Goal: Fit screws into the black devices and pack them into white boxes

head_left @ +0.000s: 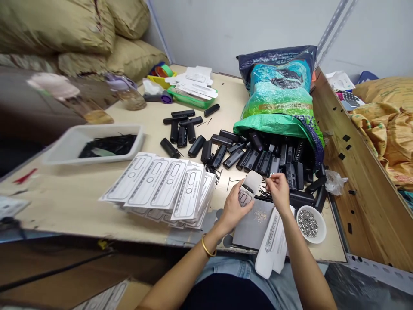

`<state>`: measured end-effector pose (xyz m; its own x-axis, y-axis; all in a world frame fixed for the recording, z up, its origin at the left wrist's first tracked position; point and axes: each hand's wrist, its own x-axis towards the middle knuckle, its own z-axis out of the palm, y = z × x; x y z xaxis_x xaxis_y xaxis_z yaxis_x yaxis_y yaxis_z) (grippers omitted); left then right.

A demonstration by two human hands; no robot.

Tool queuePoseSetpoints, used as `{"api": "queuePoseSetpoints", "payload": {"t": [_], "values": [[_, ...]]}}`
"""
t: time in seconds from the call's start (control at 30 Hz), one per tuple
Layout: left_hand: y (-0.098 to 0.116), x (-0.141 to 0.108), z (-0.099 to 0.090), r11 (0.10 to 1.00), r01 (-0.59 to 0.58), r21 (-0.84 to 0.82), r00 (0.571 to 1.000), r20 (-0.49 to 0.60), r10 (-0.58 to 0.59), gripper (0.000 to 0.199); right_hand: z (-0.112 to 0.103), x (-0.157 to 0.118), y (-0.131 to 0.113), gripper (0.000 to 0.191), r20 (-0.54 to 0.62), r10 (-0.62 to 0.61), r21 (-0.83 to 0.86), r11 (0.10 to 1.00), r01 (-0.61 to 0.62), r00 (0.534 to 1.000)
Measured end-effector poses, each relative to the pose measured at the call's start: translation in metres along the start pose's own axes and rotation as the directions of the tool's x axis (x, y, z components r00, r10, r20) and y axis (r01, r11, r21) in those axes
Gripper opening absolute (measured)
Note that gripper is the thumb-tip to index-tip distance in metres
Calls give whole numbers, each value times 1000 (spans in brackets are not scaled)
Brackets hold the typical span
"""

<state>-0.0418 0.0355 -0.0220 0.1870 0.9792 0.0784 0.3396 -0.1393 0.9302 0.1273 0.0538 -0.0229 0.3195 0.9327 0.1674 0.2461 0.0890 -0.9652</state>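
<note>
My left hand [234, 207] is closed around a small white printed carton [247, 197]. The carton's end flap stands up, and something dark shows at its mouth. Just to the right, my right hand [278, 191] is pinched together; what sits between its fingertips is too small to make out. Thin black sticks [265, 197] lie on the table beside those fingers. Below the hands is a grey pad [250, 228] with small light crumbs on it. Flattened white cartons [270, 247] lie partly under my right forearm.
Black oblong devices [232, 158] spill from a green and blue plastic sack [277, 92]. A white bowl [319, 234] of small metal pieces stands at right. Printed white boxes [158, 183] are stacked at left, near a white tray [61, 150] of black strips. A wooden board [364, 181] edges the right.
</note>
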Motion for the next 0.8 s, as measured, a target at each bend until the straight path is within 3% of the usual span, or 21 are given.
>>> {"api": "queuePoseSetpoints", "payload": {"t": [0.1,0.17,0.23,0.3,0.33,0.47,0.53,0.7,0.8], "values": [[7,-2,12,999,-37,-20,998,53,38,70,-18,-18,-35,39,-98,15,196,981,4,995],[10,-4,18,997,-65,-44,993,92,68,73,-22,-30,-51,28,-97,-58,83,994,66,994],[12,-6,20,994,-90,-59,989,112,96,75,-24,-39,-57,9,29,-144,-120,982,146,989],[11,-8,20,992,-111,-64,987,110,118,75,-27,-44,-53,11,136,-172,-230,953,200,976],[10,-9,20,990,-123,-65,986,108,130,71,-27,-46,-48,11,130,-165,-231,954,192,978],[5,-11,22,975,-198,-104,958,188,215,56,-13,-47,-22,35,-55,-16,-54,998,13,998],[2,-11,23,971,-202,-131,943,242,229,59,1,-52,-14,28,-114,2,-18,1000,-4,994],[1,-12,25,965,-79,-251,967,216,135,77,23,-70,-17,13,-63,-351,-133,931,341,934],[6,-14,26,968,-35,-250,968,231,95,77,21,-72,-21,14,-112,-307,-139,946,291,945]]}}
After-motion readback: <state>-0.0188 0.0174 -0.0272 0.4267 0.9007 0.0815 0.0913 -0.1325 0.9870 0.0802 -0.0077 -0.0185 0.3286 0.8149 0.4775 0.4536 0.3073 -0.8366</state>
